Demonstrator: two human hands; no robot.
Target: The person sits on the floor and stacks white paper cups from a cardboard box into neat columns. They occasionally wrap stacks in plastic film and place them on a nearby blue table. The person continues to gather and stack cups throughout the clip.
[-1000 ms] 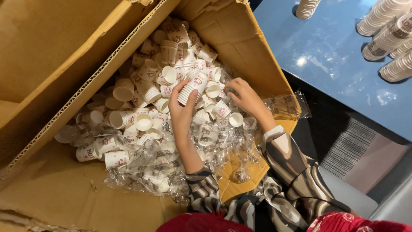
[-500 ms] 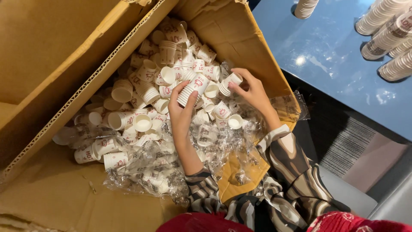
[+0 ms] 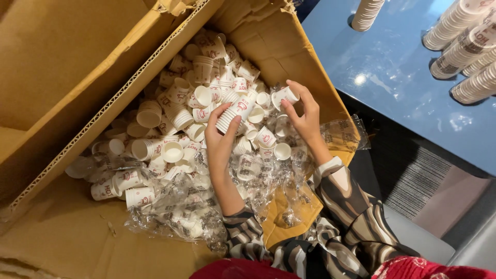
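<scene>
A large cardboard box (image 3: 289, 46) lies open and is full of small white paper cups (image 3: 170, 119) with red print. My left hand (image 3: 219, 142) is inside it, gripping a short nested stack of cups (image 3: 235, 112) held tilted. My right hand (image 3: 305, 116) is just to the right, fingers pinching a single paper cup (image 3: 285, 95) lifted above the pile. Both forearms wear striped sleeves.
Crumpled clear plastic wrap (image 3: 206, 212) covers the near part of the pile and spills over the box edge. A blue table (image 3: 403, 77) stands to the right, bearing tall stacks of cups (image 3: 462, 39) and another stack (image 3: 368, 13) at its far edge.
My right hand has risen from the pile with a single cup pinched in its fingers. My left hand has kept its stack almost still.
</scene>
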